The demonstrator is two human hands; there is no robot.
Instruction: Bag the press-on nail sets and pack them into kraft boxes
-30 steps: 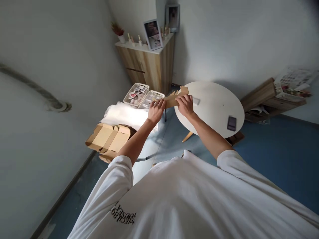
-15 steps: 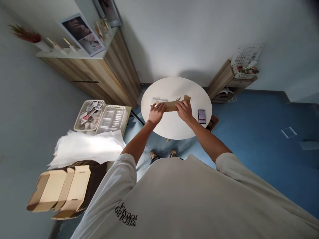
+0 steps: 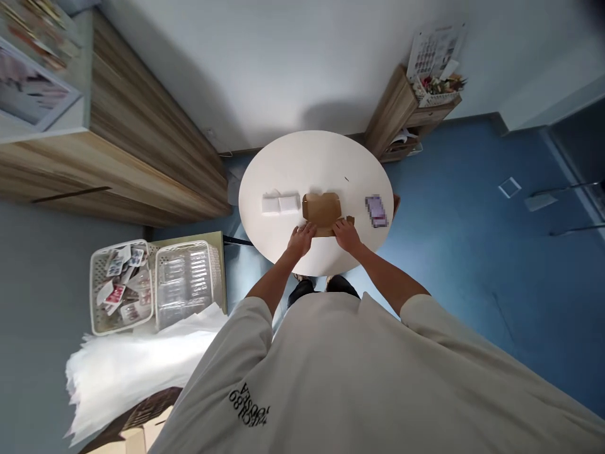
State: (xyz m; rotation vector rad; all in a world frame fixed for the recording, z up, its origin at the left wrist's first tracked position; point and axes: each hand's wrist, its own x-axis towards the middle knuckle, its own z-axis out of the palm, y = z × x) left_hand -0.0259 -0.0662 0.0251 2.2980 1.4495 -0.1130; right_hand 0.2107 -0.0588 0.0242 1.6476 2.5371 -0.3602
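A small brown cardboard box [image 3: 322, 209], partly folded, lies on the round white table [image 3: 312, 154]. My left hand [image 3: 302, 238] grips its near left edge with the fingers bent over the cardboard. At the near right corner my right hand [image 3: 346, 234] holds the same edge, and a small flap juts out beside its fingers. Both thumbs are hard to make out. To the left of the box lie two white wrapped packets [image 3: 280, 204], touching neither hand. A phone [image 3: 377, 211] rests to the right, its screen blurred.
Left of the table stand a white basket of cards and small packs [image 3: 94, 277] and a basket of clear plastic cases [image 3: 158, 287]. White sheets [image 3: 142, 359] are piled nearer me. A wooden cabinet [image 3: 155, 107] rises at the far left. A small dark object [image 3: 346, 179] lies on the tabletop.
The cardboard has come down nearer to me and now shows its wide inner face. Both hands have moved toward my body with it. My view has shifted, baring the white packets.
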